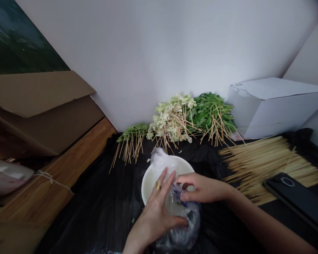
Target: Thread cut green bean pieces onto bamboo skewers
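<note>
My left hand [154,216], with rings on a finger, reaches over a clear plastic bag [184,234]. Its fingers are stretched out and the thumb is spread apart, lying against the bag. Opposite it, my right hand [200,187] has its fingers curled in on the bag's crumpled upper part, which shows blue print. What the bag contains is hard to make out. Behind and under the hands stands a white bowl [189,165], with a whitish plastic bag [160,160] lying in it and over its far rim.
Skewered green stalks [135,130], pale leafy skewers [172,116] and green leafy skewers [212,113] lie by the wall. Bare sticks [275,162] and a phone [296,197] are right, near a white box [278,109]. A cardboard box [42,120] stands left. Black plastic sheeting [100,211] covers the floor.
</note>
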`<state>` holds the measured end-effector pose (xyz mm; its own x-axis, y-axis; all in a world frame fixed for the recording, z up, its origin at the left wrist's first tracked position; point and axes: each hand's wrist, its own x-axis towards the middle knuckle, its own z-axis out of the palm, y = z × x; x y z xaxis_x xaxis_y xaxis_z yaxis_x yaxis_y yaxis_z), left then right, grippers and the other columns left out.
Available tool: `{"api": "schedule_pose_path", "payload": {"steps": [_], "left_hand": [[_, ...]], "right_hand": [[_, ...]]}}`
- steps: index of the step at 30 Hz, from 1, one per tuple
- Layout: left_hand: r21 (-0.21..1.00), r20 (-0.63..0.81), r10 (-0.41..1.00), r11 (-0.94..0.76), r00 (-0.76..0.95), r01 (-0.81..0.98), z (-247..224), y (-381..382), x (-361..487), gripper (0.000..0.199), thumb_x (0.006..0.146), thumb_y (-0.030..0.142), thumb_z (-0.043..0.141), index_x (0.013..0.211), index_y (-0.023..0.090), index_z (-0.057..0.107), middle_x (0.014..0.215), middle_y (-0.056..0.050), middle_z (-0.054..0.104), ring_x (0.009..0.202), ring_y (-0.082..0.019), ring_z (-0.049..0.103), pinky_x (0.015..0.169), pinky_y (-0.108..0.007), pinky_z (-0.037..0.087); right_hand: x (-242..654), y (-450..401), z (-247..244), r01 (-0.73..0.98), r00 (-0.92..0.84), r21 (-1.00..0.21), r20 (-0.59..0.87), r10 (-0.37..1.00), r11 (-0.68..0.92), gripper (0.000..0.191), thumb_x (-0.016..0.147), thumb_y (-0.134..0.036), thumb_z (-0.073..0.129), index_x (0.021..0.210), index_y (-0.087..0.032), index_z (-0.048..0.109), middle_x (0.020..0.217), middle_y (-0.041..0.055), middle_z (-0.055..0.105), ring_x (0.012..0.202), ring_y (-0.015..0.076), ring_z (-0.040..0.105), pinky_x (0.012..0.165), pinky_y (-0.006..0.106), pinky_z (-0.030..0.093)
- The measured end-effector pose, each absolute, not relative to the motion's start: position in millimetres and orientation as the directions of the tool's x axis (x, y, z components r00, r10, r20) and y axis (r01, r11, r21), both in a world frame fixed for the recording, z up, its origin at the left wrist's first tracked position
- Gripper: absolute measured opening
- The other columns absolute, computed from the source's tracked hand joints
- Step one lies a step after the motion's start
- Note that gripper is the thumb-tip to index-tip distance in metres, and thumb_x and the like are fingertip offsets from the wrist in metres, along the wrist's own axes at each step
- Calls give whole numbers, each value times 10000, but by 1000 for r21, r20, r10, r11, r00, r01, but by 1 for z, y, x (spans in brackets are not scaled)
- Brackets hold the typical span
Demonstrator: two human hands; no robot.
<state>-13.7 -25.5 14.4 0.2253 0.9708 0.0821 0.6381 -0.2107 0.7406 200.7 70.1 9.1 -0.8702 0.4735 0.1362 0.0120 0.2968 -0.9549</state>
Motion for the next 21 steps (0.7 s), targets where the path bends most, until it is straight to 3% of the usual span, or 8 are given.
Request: {"api": "schedule_pose_path", "payload": {"steps": [3, 5, 7, 9, 11, 13, 17, 21], "left_hand": [[664, 79, 957, -260, 280, 701, 6, -18, -7, 689, 769, 222, 722, 1414, 343, 511, 1391, -75, 597, 1286, -296, 542, 1090, -484, 428], [586, 137, 959, -280, 247, 761, 4, -12, -11, 372, 829, 176, 619, 1177, 280, 697, 1146, -87, 712, 1097, -277, 645, 977, -453, 507], [463, 273, 955, -235, 115, 854, 3, -8, -21, 220, 814, 179, 627, 982, 240, 754, 1097, -113, 699, 1064, -303, 634, 925, -470, 516], [380, 406, 913, -121, -48, 917, 3, -6, -34, 276, 783, 234, 677, 1052, 218, 737, 1191, -142, 649, 1128, -344, 584, 958, -528, 478], [397, 404, 897, 4, -179, 918, 2, -4, -48, 512, 764, 310, 702, 1259, 191, 644, 1291, -164, 596, 1190, -368, 547, 1004, -564, 436], [490, 235, 930, 138, -283, 861, -2, -2, -63, 684, 754, 344, 697, 1386, 143, 531, 1276, -184, 612, 1165, -368, 582, 991, -549, 452], [692, -140, 944, 309, -298, 653, -12, 7, -83, 703, 734, 273, 675, 1394, 102, 505, 1035, -154, 736, 970, -311, 700, 896, -437, 524], [827, -111, 972, 205, -205, 524, -14, 13, -83, 619, 681, 223, 703, 1284, 130, 599, 1102, -136, 748, 1030, -294, 693, 917, -394, 526]], "right_hand": [[198, 69, 7, 7, -888, -954, 132, 440, 299, 299, 846, -263, 627, 1128, -198, 702, 1081, 38, 716, 982, 183, 646, 847, 286, 515], [198, 72, 6, 45, -806, -965, 117, 580, 258, 249, 865, -289, 599, 1052, -190, 730, 988, 41, 742, 887, 172, 672, 793, 277, 522], [200, 77, 4, 82, -638, -965, 141, 757, 249, 245, 873, -310, 577, 999, -176, 739, 894, 50, 744, 798, 167, 677, 734, 272, 524], [203, 84, 2, 105, -484, -957, 187, 855, 269, 250, 867, -322, 567, 966, -166, 735, 813, 50, 727, 714, 158, 662, 674, 266, 518], [205, 89, 0, 104, -423, -954, 214, 880, 282, 253, 862, -338, 563, 946, -167, 730, 765, 41, 708, 649, 146, 640, 634, 262, 512], [207, 92, -1, 86, -414, -956, 220, 883, 279, 258, 860, -355, 561, 938, -172, 724, 729, 28, 693, 605, 137, 622, 607, 260, 507], [207, 92, -2, 76, -409, -959, 218, 886, 271, 267, 859, -381, 562, 936, -179, 718, 701, 18, 678, 585, 135, 610, 587, 260, 503], [207, 90, -3, 99, -402, -957, 213, 891, 273, 294, 867, -416, 553, 933, -182, 718, 698, 21, 672, 588, 140, 605, 584, 267, 499]]}}
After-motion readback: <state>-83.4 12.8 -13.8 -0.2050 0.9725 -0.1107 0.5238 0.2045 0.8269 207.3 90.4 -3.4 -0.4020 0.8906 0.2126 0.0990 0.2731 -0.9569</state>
